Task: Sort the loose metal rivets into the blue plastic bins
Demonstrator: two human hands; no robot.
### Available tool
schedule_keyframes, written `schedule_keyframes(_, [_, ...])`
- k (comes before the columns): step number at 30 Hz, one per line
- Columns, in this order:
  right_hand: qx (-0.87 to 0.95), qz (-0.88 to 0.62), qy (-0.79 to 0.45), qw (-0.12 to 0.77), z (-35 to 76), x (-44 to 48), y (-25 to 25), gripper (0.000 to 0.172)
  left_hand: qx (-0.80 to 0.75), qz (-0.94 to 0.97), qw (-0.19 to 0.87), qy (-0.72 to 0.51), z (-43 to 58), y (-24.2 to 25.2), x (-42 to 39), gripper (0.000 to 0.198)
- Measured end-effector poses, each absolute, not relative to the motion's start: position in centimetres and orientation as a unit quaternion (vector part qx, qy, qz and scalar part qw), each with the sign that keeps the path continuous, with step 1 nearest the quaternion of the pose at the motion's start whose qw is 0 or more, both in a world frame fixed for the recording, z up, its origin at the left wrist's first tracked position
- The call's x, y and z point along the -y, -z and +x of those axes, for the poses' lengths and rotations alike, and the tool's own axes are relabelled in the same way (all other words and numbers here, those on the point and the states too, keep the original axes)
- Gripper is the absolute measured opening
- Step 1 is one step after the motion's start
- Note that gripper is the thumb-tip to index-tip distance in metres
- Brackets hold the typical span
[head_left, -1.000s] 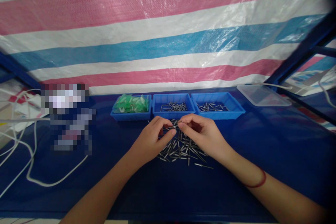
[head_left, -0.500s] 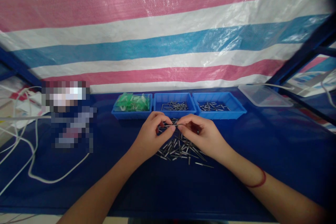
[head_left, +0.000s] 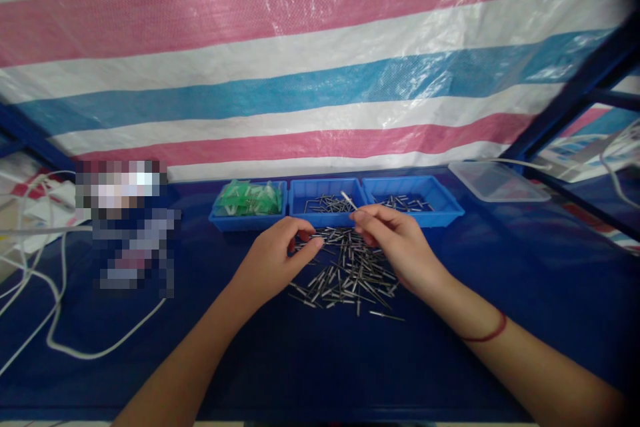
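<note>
A loose pile of thin metal pins (head_left: 345, 270) lies on the dark blue table (head_left: 310, 360). My right hand (head_left: 395, 247) pinches one metal pin (head_left: 349, 200) between thumb and fingers and holds it over the front edge of the middle blue tray (head_left: 327, 203). My left hand (head_left: 275, 257) rests at the left edge of the pile, fingers curled in a pinch; what it holds, if anything, is hidden. A red cord circles my right wrist.
Three blue trays stand in a row behind the pile: the left tray (head_left: 249, 202) holds green parts, the middle and right tray (head_left: 413, 200) hold metal pins. A clear plastic lid (head_left: 497, 181) lies at back right. White cables (head_left: 60, 307) trail at left. A striped tarp hangs behind.
My hands have parted. The right hand lifted a pin away and up toward the middle tray; the left hand dropped slightly to the pile's left edge.
</note>
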State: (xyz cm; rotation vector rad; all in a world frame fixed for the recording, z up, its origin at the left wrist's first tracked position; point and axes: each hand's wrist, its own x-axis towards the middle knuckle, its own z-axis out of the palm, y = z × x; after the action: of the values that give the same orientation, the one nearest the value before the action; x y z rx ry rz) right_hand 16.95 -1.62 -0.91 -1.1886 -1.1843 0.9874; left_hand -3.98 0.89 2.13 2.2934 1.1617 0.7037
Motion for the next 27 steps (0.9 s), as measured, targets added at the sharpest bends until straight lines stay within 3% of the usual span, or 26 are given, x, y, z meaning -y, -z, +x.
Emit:
schedule_keyframes(6, [0.287,-0.474,-0.499,0.666,19.5,0.4,-0.3,0.023,-0.436,0.872,0.181,-0.129,-6.1,-2.9,-2.1,0.022])
schedule_keyframes(10, [0.255,-0.47,-0.525,0.663,19.9,0.5,-1.2,0.025,-0.424,0.883,0.193,-0.061,-7.0,-1.7,-2.6,0.019])
schedule_keyframes(16, [0.328,-0.471,-0.536,0.619,18.9,1.3,-1.3,0.021,-0.425,0.88,0.205,-0.056,-6.6,-1.0,-2.5,0.015])
schedule_keyframes(23, [0.61,-0.523,-0.405,0.436,16.8,2.4,-0.1,0.018,-0.41,0.848,0.273,-0.194,-4.9,-1.7,-2.0,0.018])
schedule_keyframes(27, [0.608,-0.523,-0.398,0.446,15.5,3.1,0.3,0.021,-0.42,0.8,0.324,-0.279,-3.4,-0.8,-1.0,0.018])
